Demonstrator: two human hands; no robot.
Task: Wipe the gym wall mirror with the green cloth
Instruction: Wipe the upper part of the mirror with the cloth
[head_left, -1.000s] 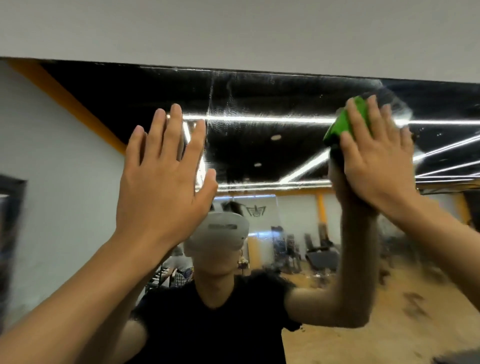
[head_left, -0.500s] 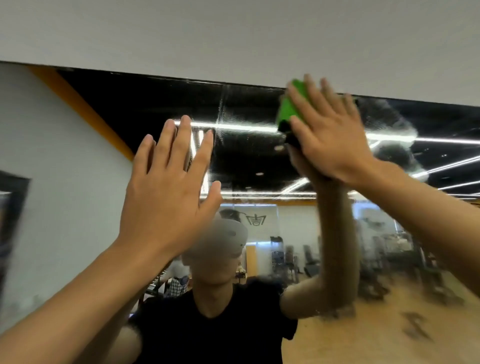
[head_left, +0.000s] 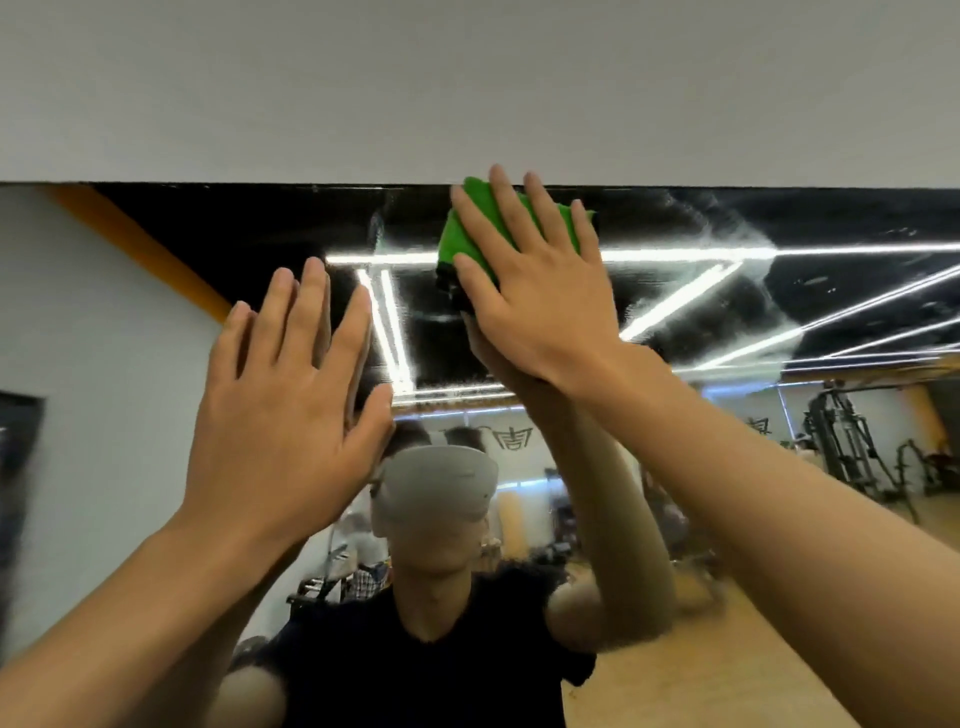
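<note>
One green cloth (head_left: 470, 234), one wall mirror (head_left: 779, 301) and two bare hands are seen. The mirror is mounted below a plain pale wall (head_left: 467, 93), and its top edge runs straight across the view. In the glass a gym room is reflected: a dark ceiling crossed by bright light strips (head_left: 675, 299), a pale side wall with an orange band, a wooden floor and a weight machine (head_left: 839, 441) far to the right. Hazy wipe streaks (head_left: 727, 234) are seen on the glass to the right of the cloth. The person's own reflection, in a black shirt (head_left: 415, 675) and a grey headset (head_left: 436, 483), is shown low in the middle.

The cloth is bunched against the mirror just under its top edge, near the middle of the view. It is pressed to the glass by the right hand (head_left: 540, 306), whose fingers (head_left: 545, 218) are laid out straight and slightly spread over it; nothing is curled round it, and green shows between and beyond them. The left hand (head_left: 280, 415) is raised lower and to the left, apart from the cloth, with its fingers (head_left: 311, 306) straight and close together, released and holding nothing. It is held flat at the glass, but whether it touches cannot be told
</note>
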